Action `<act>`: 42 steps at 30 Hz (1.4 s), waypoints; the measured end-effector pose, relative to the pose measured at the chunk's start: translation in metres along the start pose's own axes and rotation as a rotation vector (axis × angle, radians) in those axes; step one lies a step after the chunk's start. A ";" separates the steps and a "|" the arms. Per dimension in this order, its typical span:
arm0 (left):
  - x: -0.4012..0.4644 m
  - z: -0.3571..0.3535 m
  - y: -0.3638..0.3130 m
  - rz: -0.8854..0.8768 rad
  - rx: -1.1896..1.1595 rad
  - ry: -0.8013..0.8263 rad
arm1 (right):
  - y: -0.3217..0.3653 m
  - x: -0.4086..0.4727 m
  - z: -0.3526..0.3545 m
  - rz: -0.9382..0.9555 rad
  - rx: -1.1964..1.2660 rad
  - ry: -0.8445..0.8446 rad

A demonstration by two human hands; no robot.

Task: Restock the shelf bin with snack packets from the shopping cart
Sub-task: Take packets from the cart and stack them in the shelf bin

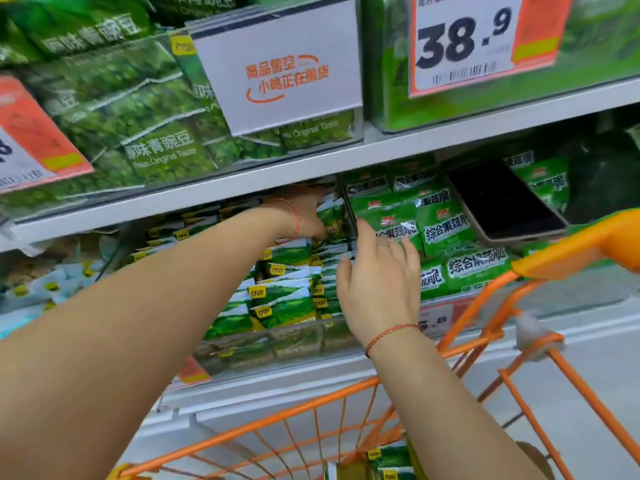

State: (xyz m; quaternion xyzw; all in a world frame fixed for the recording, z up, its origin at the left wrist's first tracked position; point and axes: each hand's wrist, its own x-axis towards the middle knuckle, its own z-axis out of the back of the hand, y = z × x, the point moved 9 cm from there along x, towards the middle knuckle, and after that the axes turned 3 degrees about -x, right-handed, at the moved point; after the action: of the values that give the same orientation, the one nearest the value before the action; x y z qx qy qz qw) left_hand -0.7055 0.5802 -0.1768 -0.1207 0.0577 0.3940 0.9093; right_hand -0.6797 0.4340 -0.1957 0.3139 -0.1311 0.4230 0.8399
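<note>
A clear shelf bin [298,336] on the middle shelf holds rows of green snack packets [284,306] with yellow logos. My left hand [308,213] reaches deep into the back of the bin under the upper shelf and grips a packet [330,216] there; its fingers are partly hidden. My right hand [381,282] hovers at the bin's right side with fingers spread and relaxed, touching the packet edges. At the bottom of the view, a few more green packets [388,462] lie in the orange shopping cart [277,424].
To the right, a neighbouring bin holds bright green packets [443,230], and a dark phone [502,202] lies on them. The orange cart handle [581,244] juts in at right. The upper shelf [242,181] carries green pea bags and price signs [460,43].
</note>
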 end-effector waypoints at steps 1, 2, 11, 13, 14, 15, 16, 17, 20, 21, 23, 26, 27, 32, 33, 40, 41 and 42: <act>0.004 -0.002 -0.001 -0.003 0.010 0.020 | 0.000 0.000 0.001 -0.002 0.004 0.000; 0.007 -0.001 -0.001 -0.006 0.004 0.024 | 0.000 0.000 0.001 -0.004 0.007 0.004; -0.006 0.017 0.003 -0.069 0.065 -0.282 | 0.001 0.002 0.001 -0.017 0.038 0.066; -0.003 0.015 0.009 -0.032 0.140 -0.291 | 0.001 0.002 0.001 -0.018 0.046 0.081; 0.000 0.011 0.012 -0.019 0.104 -0.240 | 0.001 0.001 0.001 -0.015 0.051 0.086; 0.003 0.006 0.015 -0.003 0.038 -0.172 | 0.001 0.001 0.002 -0.011 0.054 0.088; 0.004 0.003 0.019 0.010 -0.027 -0.117 | 0.002 0.001 0.002 -0.008 0.056 0.088; 0.005 0.002 0.022 0.016 -0.075 -0.091 | 0.002 0.002 0.002 -0.006 0.055 0.086; 0.005 0.009 0.023 -0.017 -0.083 -0.130 | 0.001 0.001 0.003 -0.011 0.041 0.068; 0.006 0.009 0.021 -0.032 -0.067 -0.133 | 0.001 0.001 0.003 -0.012 0.040 0.063; 0.008 0.007 0.014 -0.053 -0.026 -0.116 | 0.001 0.000 0.002 -0.014 0.038 0.062; 0.012 0.008 0.007 -0.083 0.025 -0.123 | 0.002 0.000 0.002 -0.007 0.035 0.065; 0.012 0.009 0.007 -0.092 0.047 -0.143 | 0.002 0.000 0.002 -0.004 0.035 0.061; 0.001 0.019 0.000 -0.066 0.341 -0.380 | 0.001 0.001 0.001 -0.004 0.019 0.039; 0.001 0.017 -0.001 -0.059 0.358 -0.392 | 0.001 0.001 0.001 -0.005 0.020 0.039; 0.006 0.017 0.032 -0.032 -0.045 -0.251 | 0.001 0.000 0.002 0.001 0.037 0.090; 0.003 0.018 0.037 -0.047 -0.065 -0.252 | 0.001 -0.001 0.002 0.000 0.039 0.099; -0.002 0.021 0.043 -0.058 -0.047 -0.264 | 0.001 -0.001 0.002 0.001 0.037 0.106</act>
State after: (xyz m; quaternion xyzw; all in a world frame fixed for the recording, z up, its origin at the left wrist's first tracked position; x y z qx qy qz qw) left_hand -0.7380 0.6130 -0.1637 -0.0906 -0.0751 0.3811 0.9170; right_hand -0.6806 0.4327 -0.1942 0.3066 -0.0787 0.4416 0.8395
